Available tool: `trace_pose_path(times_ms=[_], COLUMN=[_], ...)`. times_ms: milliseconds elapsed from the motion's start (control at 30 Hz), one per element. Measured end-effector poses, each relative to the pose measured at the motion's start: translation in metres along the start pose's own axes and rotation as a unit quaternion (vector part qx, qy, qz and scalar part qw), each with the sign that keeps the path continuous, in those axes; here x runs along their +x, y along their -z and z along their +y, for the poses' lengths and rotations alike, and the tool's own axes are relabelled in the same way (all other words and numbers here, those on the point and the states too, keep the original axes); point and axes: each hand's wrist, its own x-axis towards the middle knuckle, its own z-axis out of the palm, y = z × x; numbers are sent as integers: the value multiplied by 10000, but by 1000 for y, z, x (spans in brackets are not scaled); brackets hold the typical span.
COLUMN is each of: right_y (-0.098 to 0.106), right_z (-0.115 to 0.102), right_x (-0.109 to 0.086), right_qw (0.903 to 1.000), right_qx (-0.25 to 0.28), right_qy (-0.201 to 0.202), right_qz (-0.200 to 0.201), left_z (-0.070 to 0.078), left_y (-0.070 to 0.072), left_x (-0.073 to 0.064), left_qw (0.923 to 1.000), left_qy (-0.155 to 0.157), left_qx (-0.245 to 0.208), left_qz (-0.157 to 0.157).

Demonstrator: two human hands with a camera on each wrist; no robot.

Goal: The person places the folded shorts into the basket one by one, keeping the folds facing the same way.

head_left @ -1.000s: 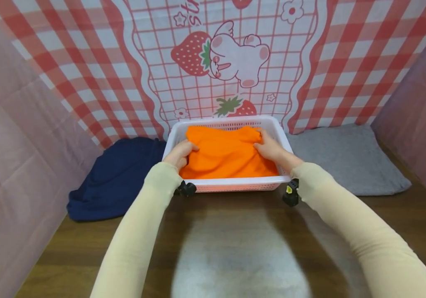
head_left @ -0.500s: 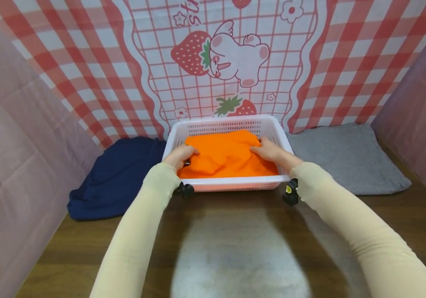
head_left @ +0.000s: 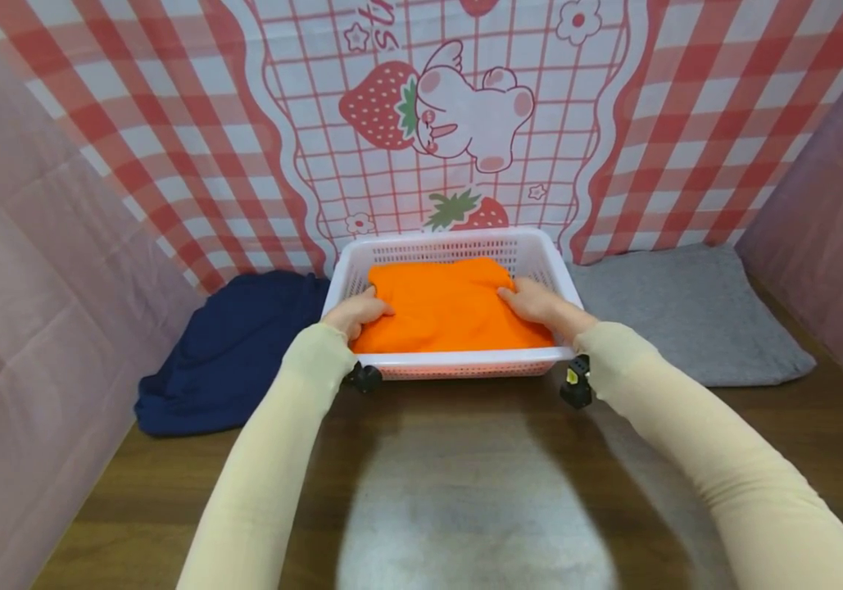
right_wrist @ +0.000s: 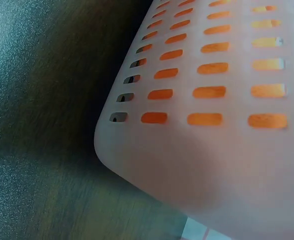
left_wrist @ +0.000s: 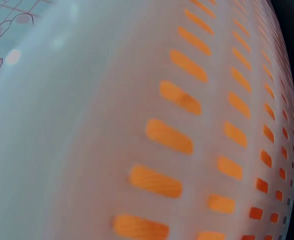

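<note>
A red-and-white gingham backdrop printed with strawberries [head_left: 192,123] rises at the far side of a wood-grain tabletop [head_left: 473,492], with pink drapes [head_left: 38,270] at left and right. Cream sleeves [head_left: 266,459] reach in from the near side, covering strips of tabletop. A grey cloth [head_left: 679,319] lies flat at the right, a navy cloth [head_left: 229,360] at the left, both just beside a white slotted plastic basket [head_left: 465,359]. Inside it lies an orange cloth [head_left: 439,307], its near edge behind the basket's near rim. The left hand [head_left: 357,312] and right hand [head_left: 535,301] pinch its opposite sides, thumbs on top, other fingers mostly hidden. Small black wrist cameras [head_left: 576,385] hang beneath the cuffs.
</note>
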Motion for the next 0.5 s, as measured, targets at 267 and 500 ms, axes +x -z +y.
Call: trace_pose_path(times_ms=[267,500], right_y=[0,-5], right_z=[-1,-1], right_x=[-4,-4], right_qw=[9960,9910], right_qx=[-891,-1247], right_qy=[99,416], right_qz=[-57,250], left_z=[-29,0], left_y=[10,-6], left_x=[78,-7], left_qw=[9940,9915], left_qy=[-444,-820], left_qx=[924,700], left_qz=[374,733])
